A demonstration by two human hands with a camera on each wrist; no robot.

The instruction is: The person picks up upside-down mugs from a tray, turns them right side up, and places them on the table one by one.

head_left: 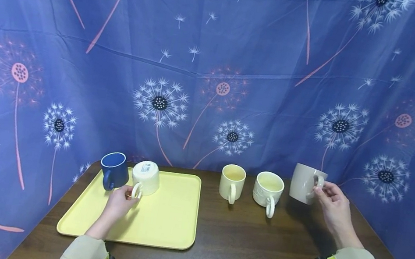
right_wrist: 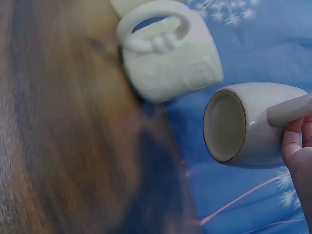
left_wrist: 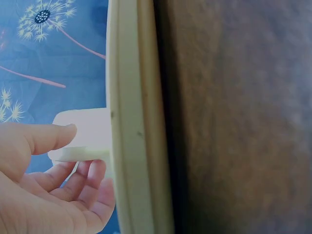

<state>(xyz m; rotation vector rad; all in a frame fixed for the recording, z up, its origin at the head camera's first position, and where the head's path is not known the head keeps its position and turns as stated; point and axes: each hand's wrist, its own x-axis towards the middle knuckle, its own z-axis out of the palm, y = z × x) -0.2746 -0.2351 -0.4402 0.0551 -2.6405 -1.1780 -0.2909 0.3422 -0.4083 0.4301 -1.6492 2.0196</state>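
Blue dandelion-print cloth [head_left: 283, 43] backs a brown wooden table [head_left: 246, 250], on which lies a yellow tray [head_left: 166, 221]. From the head, the left hand [head_left: 119, 205] pinches the handle of an upturned white mug [head_left: 146, 183] over the tray, just beside a navy mug [head_left: 116, 169]; a careless swing could knock the two together. The right hand [head_left: 333, 209] grips a pale grey mug [head_left: 300, 182] by its handle, tilted and clear of the table — a loose pinch could let it twist and drop. An embossed cream mug [head_left: 263, 195] and a pale yellow mug [head_left: 228, 190] stand upright nearby, the cream one near enough to be struck. The print beneath the white mug is too small to read.

From the left wrist, thumb and fingers close about the handle, but the tray's edge hides part of the mug; whether it touches the tray, I cannot tell.

From the right wrist, the frame cuts off most of the gripping hand. A brown-edged ring faces the camera — base or mouth, hard to say.
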